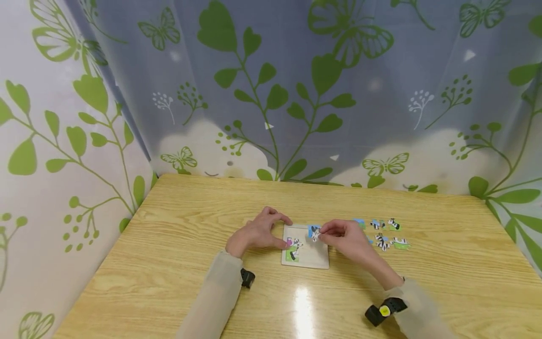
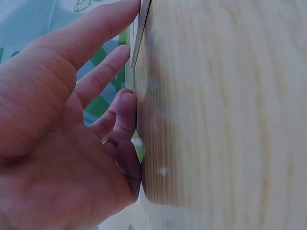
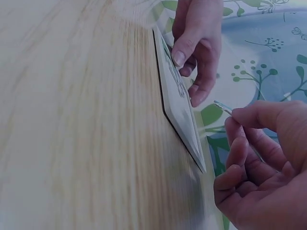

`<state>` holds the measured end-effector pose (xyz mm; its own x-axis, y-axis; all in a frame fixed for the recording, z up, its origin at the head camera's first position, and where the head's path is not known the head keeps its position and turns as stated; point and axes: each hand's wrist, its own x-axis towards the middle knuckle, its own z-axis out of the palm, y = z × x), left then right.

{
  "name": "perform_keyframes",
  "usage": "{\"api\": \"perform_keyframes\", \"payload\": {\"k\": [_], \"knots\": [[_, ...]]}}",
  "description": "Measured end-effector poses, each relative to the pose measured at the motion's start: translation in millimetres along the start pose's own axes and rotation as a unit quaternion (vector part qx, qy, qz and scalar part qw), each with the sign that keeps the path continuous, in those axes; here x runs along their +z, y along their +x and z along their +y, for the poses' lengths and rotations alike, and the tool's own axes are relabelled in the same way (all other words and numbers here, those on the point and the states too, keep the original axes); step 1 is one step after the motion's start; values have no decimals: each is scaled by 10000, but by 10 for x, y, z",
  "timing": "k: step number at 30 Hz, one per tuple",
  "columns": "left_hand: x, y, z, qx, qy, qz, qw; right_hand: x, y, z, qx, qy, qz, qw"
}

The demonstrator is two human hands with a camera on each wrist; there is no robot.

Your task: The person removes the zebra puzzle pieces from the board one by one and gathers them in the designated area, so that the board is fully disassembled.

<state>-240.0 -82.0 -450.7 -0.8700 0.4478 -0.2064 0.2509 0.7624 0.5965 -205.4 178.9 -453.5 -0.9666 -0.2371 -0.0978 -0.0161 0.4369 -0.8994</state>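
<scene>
A shallow wooden puzzle tray (image 1: pixel 312 262) lies on the table in the head view, with a few joined pieces (image 1: pixel 292 252) showing a zebra print along its left side. My left hand (image 1: pixel 262 230) rests at the tray's left edge, thumb touching that edge and index finger reaching the upper left corner. In the left wrist view its fingers (image 2: pixel 103 74) are spread and loosely bent. Between thumb and index finger my right hand (image 1: pixel 345 238) pinches a blue and zebra-striped puzzle piece (image 1: pixel 314 232), held above the tray's upper right part. The right wrist view shows this piece (image 3: pixel 223 107) edge-on, apart from the tray.
Several loose puzzle pieces (image 1: pixel 382 241) lie in two rows on the wooden table (image 1: pixel 178 221), right of the tray; my right hand partly covers some of them. A patterned curtain (image 1: pixel 262 155) stands behind the table. Both wrists wear black straps with small devices.
</scene>
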Motion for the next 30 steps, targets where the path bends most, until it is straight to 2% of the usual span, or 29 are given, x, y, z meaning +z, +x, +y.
{"api": "perform_keyframes", "payload": {"k": [8,15,23,30], "knots": [[0,-20,-21,56,-33,-127,9999,-227,-156,78,6,-334,92,9994],[2,-37,-12,142,137,-185,9996,-369,-303,152,8,-457,106,9989],[11,-32,-12,198,156,-174,9995,-499,-496,250,193,-721,105,9972],[13,-41,-10,166,127,-143,9997,-598,-618,308,180,-992,83,9949]]}}
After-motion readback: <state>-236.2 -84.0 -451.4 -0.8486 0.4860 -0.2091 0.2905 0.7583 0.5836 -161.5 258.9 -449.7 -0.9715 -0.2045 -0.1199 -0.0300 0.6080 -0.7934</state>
